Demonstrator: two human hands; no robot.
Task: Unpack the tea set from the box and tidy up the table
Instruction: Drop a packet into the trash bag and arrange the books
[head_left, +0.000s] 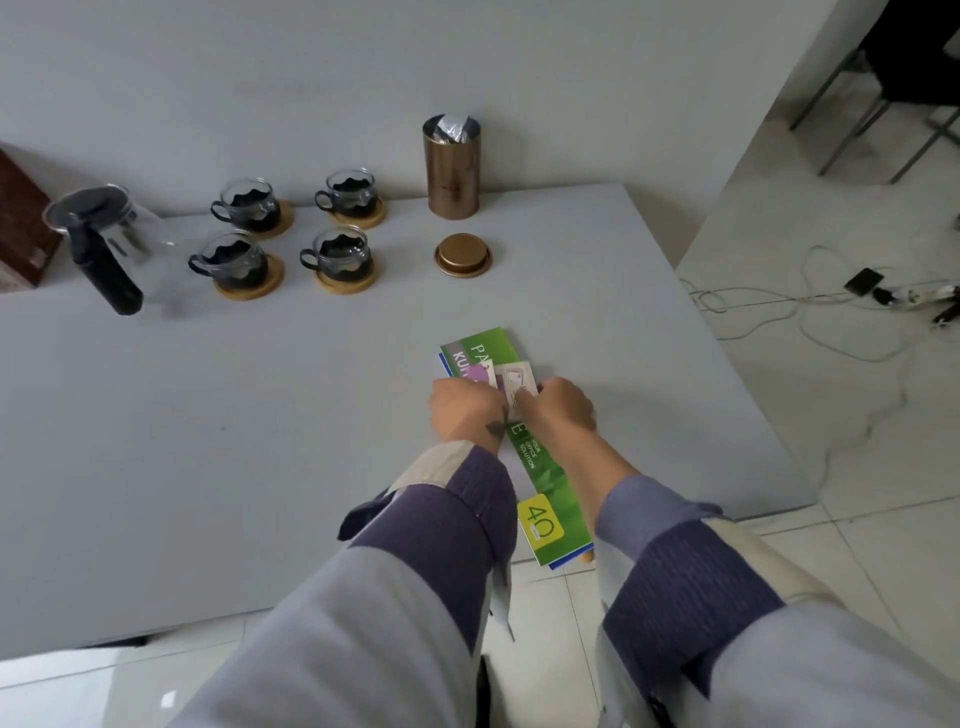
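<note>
Several glass cups with black bands (340, 249) stand on round wooden coasters at the back of the grey table (208, 415), beside a glass teapot (111, 234) with a black lid and handle. Near the front edge lies a green folder (540, 473) on top of blue ones, overhanging the table. My left hand (465, 408) and my right hand (563, 405) are together over its far end, pinching small paper cards (517, 384); the fingertips are hidden.
A copper tea canister (451, 169) stands open at the back with a foil bag inside; its lid (462, 254) lies in front of it. A dark red box (21, 228) sits at the far left. Cables and a power strip (883, 296) lie on the tiled floor at right.
</note>
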